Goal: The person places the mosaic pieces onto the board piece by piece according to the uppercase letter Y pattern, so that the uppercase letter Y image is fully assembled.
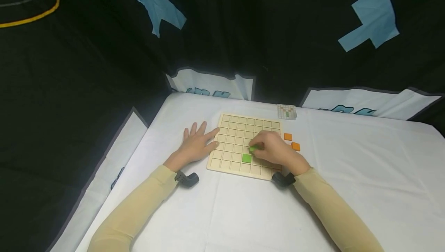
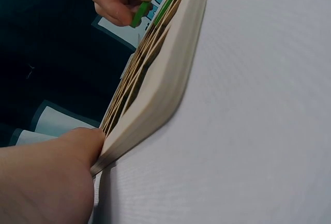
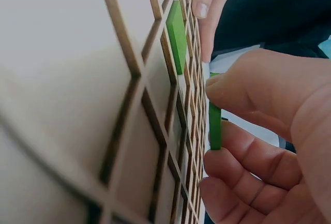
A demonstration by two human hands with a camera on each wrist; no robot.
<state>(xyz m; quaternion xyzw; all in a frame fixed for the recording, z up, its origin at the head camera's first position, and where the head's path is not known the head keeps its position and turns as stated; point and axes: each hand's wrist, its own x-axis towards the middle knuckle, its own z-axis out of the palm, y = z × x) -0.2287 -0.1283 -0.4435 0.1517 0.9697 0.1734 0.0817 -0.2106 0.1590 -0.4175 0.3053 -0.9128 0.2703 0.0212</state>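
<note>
A pale wooden grid board [image 1: 227,137] lies on the white table. My right hand [image 1: 272,147] is over its right half and pinches a green square tile [image 3: 215,125] between thumb and fingers, a little above the grid. Another green tile [image 1: 247,158] sits in a cell near the board's front edge, just left of that hand. My left hand [image 1: 195,144] is spread on the tabletop, its thumb and index finger touching the board's left edge. In the left wrist view the thumb [image 2: 83,144] rests against the board's side.
Two orange tiles [image 1: 287,136] lie right of the board, close to the right hand. A small printed pattern card [image 1: 286,112] is at the table's back edge. Dark cloth [image 1: 222,43] hangs behind the white table [image 1: 347,175].
</note>
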